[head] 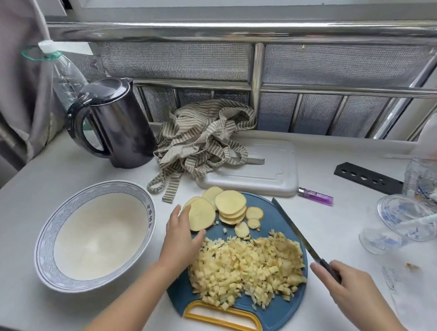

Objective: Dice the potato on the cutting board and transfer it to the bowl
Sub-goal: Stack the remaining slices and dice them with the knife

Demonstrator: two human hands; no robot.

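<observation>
**Blue board, half the potato down**

Blue plastic under us, and the cutting board [273, 222] is carrying two jobs at once. The diced potato [248, 269] heaps from the board's centre out to four o'clock. A fan of uncut slices [230, 205] sits up at eleven and twelve. The bowl [114, 186] waits on the counter at nine o'clock, just beside the board, with no potato in it.

Our left hand [181, 241] lies flat at the board's nine o'clock edge. Its fingers are straight and open, their tips against the biggest slice. Our right hand [345, 287] is curled round the handle of the knife [297, 231]. The blade angles along the two o'clock rim, clear of the food.

We judge the dicing roughly two-thirds done, with the transfer not yet begun. To do this well, we draw a few slices down toward centre and stack them flat. We cut strips, then cross-cut to match the pile. Before the blade comes across, we tuck those fingertips under. We also keep the finished heap pushed aside so nothing tumbles off the four o'clock edge.
</observation>
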